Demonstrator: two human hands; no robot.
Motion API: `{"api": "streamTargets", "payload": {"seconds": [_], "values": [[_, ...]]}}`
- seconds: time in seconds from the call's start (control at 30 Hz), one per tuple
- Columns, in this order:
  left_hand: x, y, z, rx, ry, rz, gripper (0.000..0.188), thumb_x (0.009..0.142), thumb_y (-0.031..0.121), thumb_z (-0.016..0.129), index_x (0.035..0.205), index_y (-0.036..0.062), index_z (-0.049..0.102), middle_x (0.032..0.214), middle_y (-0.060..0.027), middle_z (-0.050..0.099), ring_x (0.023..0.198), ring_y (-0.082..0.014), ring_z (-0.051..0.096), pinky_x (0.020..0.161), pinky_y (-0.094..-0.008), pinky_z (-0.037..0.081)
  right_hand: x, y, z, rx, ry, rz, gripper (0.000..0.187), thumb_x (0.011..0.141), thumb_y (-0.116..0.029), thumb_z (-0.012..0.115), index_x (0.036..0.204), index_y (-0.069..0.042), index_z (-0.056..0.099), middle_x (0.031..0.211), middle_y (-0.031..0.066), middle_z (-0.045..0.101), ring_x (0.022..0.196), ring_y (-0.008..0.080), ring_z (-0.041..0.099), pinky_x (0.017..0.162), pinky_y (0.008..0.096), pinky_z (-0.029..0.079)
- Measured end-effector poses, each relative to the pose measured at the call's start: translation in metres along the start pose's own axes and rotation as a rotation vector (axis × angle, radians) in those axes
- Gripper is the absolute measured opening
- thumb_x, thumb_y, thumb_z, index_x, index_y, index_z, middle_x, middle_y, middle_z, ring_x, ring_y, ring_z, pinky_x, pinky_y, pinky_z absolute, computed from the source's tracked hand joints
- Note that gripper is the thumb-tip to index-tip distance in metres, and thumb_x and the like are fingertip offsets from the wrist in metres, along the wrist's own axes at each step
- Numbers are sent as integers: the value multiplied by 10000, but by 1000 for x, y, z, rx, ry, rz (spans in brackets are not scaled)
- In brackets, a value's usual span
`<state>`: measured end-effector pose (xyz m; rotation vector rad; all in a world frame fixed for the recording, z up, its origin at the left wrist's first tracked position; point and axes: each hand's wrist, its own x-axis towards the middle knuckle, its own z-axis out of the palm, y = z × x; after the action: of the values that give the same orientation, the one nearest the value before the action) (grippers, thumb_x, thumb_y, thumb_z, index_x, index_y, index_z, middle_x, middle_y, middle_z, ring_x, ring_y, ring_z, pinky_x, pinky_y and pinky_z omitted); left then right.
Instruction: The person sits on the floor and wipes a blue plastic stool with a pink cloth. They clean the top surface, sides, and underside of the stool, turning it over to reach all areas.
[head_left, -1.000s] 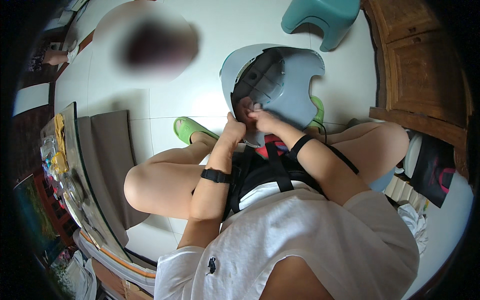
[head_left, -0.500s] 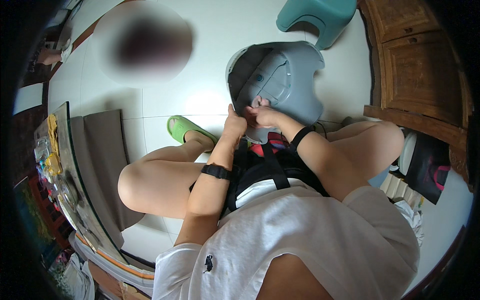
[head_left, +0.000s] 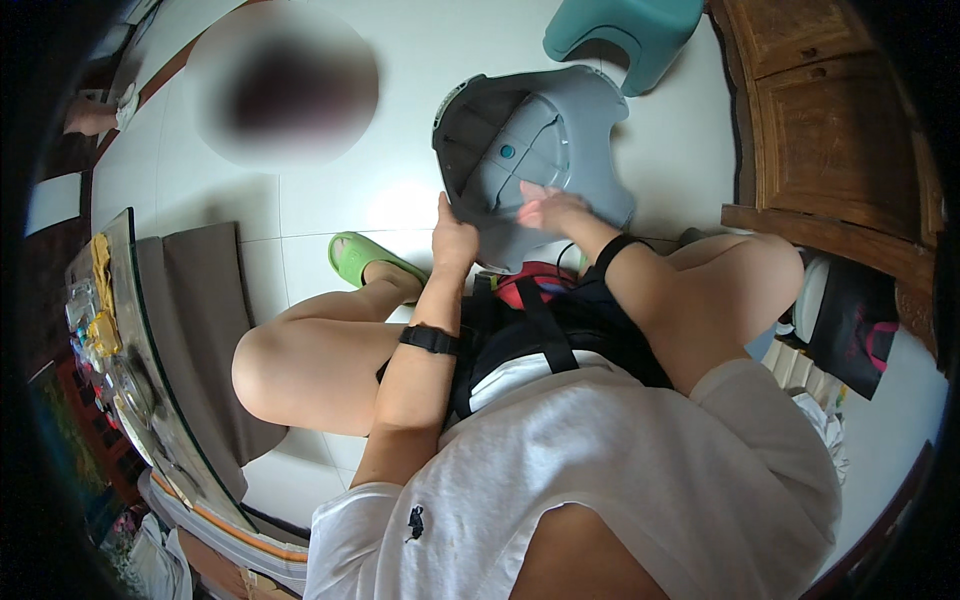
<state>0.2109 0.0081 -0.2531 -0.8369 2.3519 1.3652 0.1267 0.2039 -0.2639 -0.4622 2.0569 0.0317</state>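
Note:
A grey plastic stool (head_left: 585, 135) lies tipped in front of me, its hollow ribbed underside facing up toward me. My left hand (head_left: 455, 243) grips the stool's near left edge, one finger stretched along the outside. Inside the hollow, near the lower right, my right hand (head_left: 558, 212) is closed around what looks like a small pink cloth (head_left: 533, 203). That hand is smeared by motion, and part of the cloth is hidden by the fingers.
A teal stool (head_left: 635, 40) stands beyond the grey one. Wooden cabinets (head_left: 830, 140) line the right side. At left is a glass-topped table (head_left: 150, 370) with small items, near a brown cloth panel (head_left: 205, 330). A green slipper (head_left: 350, 262) is on my left foot.
The grey stool has shifted slightly left and away from me, my left hand moving with it. My right hand has moved right within the hollow, with the pink cloth.

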Motion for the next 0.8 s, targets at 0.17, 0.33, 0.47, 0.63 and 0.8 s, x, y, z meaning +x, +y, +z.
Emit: {"api": "streamTargets", "payload": {"seconds": [0.17, 0.33, 0.47, 0.63, 0.8], "values": [[-15, 20, -21, 74, 43, 33, 698, 820, 77, 513, 1483, 49, 298, 1083, -282, 654, 1032, -421, 631, 898, -431, 494, -24, -71, 19, 308, 196, -267, 384, 899, -378, 515, 1206, -170, 616, 1345, 132, 535, 1320, 364, 396, 1076, 459, 357], [-10, 17, -15, 49, 142, 78, 698, 795, 52, 508, 1470, 37, 331, 1122, -284, 641, 1070, -408, 620, 926, -422, 482, -3, 0, 29, -206, 200, -496, 370, 870, -357, 543, 1120, -108, 654, 1201, 229, 606, 1197, 331, 558, 946, 412, 481], [-15, 20, -28, 15, 188, 46, 691, 788, 33, 496, 1463, 32, 345, 1140, -280, 635, 1080, -403, 614, 940, -418, 474, -77, 12, -85, -168, -3, 141, 554, 810, -498, 586, 1221, -128, 602, 1272, 47, 609, 1163, 306, 565, 906, 349, 489], [-11, 36, -30, -45, 346, 123, 616, 789, -12, 482, 1404, 20, 458, 1135, -256, 652, 1026, -364, 650, 917, -374, 484, -69, 36, -64, -167, 149, 35, 547, 855, -468, 545, 1290, -137, 556, 1278, 66, 585, 1152, 345, 563, 948, 402, 472], [-1, 52, -26, -533, 358, 178, 580, 760, -126, 431, 1298, 27, 589, 1194, -166, 667, 1028, -251, 667, 911, -299, 481, -37, -12, -1, -75, -21, -73, 381, 942, -304, 474, 1269, -120, 540, 1238, 178, 589, 1200, 369, 520, 977, 454, 449]]}}
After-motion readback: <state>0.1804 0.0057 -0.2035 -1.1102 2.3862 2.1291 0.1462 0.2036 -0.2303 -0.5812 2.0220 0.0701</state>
